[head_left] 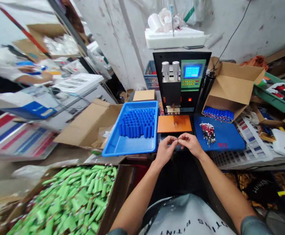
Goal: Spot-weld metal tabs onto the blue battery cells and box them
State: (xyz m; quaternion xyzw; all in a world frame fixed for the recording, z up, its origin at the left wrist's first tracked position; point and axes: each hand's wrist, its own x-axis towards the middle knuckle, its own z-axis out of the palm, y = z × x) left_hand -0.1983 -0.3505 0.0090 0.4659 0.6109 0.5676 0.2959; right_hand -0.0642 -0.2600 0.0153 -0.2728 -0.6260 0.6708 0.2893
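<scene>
My left hand (166, 147) and my right hand (190, 143) meet at the fingertips, just in front of the orange plate (167, 124) of a black spot welder. Both hands are closed in a pinch. Whatever lies between the fingers is too small to make out. The spot welder (171, 94) stands upright behind the plate, its blue screen lit. To the left, a blue tray (127, 148) holds many upright blue battery cells (137, 125). Right of my hands, a pile of small red, black and silver parts (208, 133) lies on a blue mat (232, 137).
A cardboard box (236, 76) with blue cells (218, 113) stands behind the mat. At lower left, a carton (123, 186) is heaped with green cells (83, 195). A green bin (277, 101) sits far right. Another person's arm (28, 78) shows at a table on the left.
</scene>
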